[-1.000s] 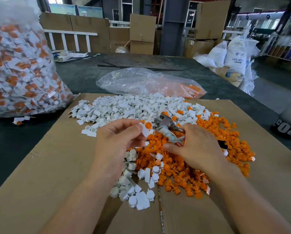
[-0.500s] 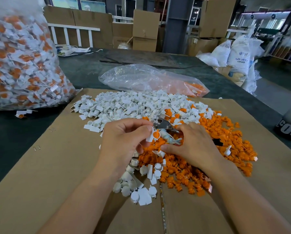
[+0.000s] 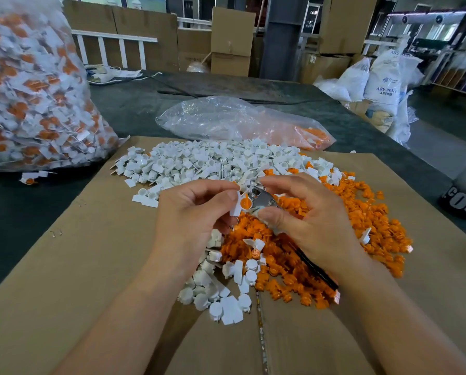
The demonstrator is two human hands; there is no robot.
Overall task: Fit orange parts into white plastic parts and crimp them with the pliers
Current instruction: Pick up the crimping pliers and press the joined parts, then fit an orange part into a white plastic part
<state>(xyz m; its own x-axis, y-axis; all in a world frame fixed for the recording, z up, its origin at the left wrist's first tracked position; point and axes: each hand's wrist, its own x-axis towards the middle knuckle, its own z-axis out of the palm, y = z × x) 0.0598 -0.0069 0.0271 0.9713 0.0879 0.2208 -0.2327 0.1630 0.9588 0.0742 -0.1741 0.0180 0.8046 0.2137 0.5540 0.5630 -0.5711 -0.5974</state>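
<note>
- Pinched between the thumb and fingers of the left hand (image 3: 196,212) is a white plastic part (image 3: 236,207) with an orange part (image 3: 245,203) seated in it; the pliers (image 3: 261,198) are grasped in the right hand (image 3: 307,212), their metal head touching the orange part. Both hands are held above the middle of the cardboard.
- A dark bench (image 3: 134,109) carries everything, and a flattened cardboard sheet (image 3: 64,266) is spread over its near part.
- A large clear bag (image 3: 31,96), filled with white pieces bearing orange inserts, is stood at the bench's left edge, just beyond the cardboard's far left corner.
- A flatter clear bag (image 3: 231,120) is laid on the bench just past the cardboard's far edge; a few orange pieces are seen in its right end.
- A heap of loose white parts (image 3: 199,161) is spread along the far edge of the cardboard.
- A heap of loose orange parts (image 3: 361,212) is spread toward the cardboard's right edge, touching the white heap and running under the right hand.
- A smaller cluster of white parts (image 3: 221,299) is gathered near the cardboard's middle, below the left wrist.
- One stray assembled piece (image 3: 30,177) is left on the bench beside the large bag's base.
</note>
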